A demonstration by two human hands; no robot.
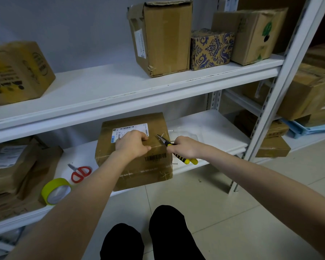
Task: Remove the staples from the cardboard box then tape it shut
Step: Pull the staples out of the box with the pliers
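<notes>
Meanwhile right hand [184,149] grips pliers [163,140] over closed cardboard box [154,170], curled left hand [131,143] resting atop.

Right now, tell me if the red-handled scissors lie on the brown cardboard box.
No, the red-handled scissors lie on the white shelf left of the brown cardboard box.

A storeroom: white metal shelving [139,94] stacked with cardboard parcels [161,36].

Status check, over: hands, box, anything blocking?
Left hand braces brown cardboard box top. Right hand grips yellow-and-black-handled pliers, tips at a metal staple. Yellow tape roll, red-handled scissors on white shelf, clear of work.
</notes>
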